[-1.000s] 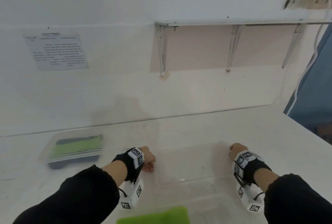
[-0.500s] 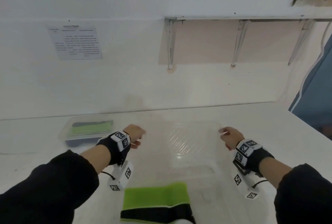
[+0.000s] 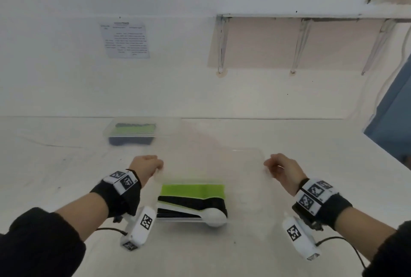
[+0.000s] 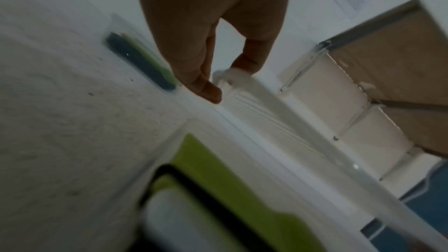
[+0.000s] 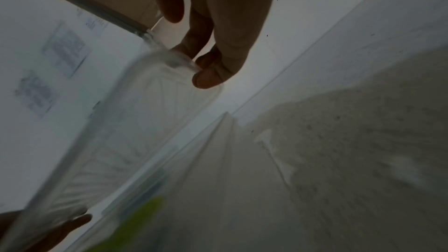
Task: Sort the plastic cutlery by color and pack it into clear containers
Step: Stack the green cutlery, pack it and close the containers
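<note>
A clear, ribbed plastic lid (image 3: 211,165) is held up in the air by its two far corners, tilted above an open clear plastic container (image 3: 244,210) that sits on the white table (image 3: 55,176) directly in front of the person. The left hand (image 3: 145,165) pinches the lid's left corner between thumb and curled fingers; the left wrist view shows the thumb tip and a fingertip closed on the see-through edge (image 4: 227,78). The right hand (image 3: 281,169) pinches the right corner the same way, and the right wrist view shows its thumb and fingers (image 5: 208,76) clamped on the lid's rim (image 5: 179,62).

Inside the open container, towards its left half, lies a neat stack of plastic cutlery (image 3: 192,202): a band of lime green pieces at the far side, black pieces next to it, and white pieces nearest the person, with a rounded white spoon bowl (image 3: 214,216) pointing right. The right half of the container shows only its clear floor.

Further back and to the left on the table, well apart from the hands, stands a second clear container (image 3: 133,132), lidded, with green and dark cutlery visible through its walls.

Both wrists wear black straps carrying white blocks with black-and-white square markers, and the forearms are in black sleeves. Behind the table is a white wall with a printed paper notice (image 3: 125,40) and a wall shelf (image 3: 311,17) on slanted brackets.
</note>
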